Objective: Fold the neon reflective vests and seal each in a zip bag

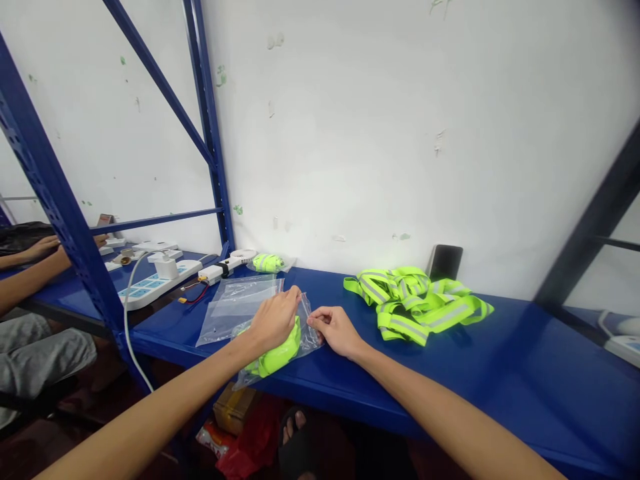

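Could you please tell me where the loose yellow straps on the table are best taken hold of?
Probably at the right-hand end of the straps, coming from the right: bands there jut out from the tangle, while the phone stands behind it.

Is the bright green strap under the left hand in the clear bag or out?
In: film of the clear bag shows past the green strap on both sides. Cannot tell whether the bag's seal is shut.
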Tool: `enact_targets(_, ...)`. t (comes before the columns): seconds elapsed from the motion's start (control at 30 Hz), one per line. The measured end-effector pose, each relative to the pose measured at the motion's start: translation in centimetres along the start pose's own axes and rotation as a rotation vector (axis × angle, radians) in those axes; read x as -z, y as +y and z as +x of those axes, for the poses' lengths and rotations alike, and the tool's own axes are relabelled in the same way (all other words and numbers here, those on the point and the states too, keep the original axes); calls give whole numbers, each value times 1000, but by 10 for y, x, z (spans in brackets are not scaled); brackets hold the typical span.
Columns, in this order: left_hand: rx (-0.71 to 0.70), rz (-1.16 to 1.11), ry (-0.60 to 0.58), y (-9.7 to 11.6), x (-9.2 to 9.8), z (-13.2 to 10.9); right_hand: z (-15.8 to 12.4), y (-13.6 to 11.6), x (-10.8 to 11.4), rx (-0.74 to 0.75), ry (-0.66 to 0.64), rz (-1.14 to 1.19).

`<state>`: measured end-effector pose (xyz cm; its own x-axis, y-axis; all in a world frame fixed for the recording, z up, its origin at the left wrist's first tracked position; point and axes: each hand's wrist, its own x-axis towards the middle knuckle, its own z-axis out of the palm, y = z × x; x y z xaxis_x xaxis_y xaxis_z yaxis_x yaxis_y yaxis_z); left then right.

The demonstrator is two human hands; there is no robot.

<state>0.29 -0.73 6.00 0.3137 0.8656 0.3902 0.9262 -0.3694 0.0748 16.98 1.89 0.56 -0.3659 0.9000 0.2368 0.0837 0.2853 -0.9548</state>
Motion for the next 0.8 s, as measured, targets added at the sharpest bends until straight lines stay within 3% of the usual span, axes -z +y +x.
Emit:
enact_targets(0.27, -75, -102, 23, 0, -1, -3, -2, 0, 2, 161, 61, -93)
enact_targets(0.8, -226, -69, 116, 1, -3, -2, -5, 0, -1, 235, 55, -112)
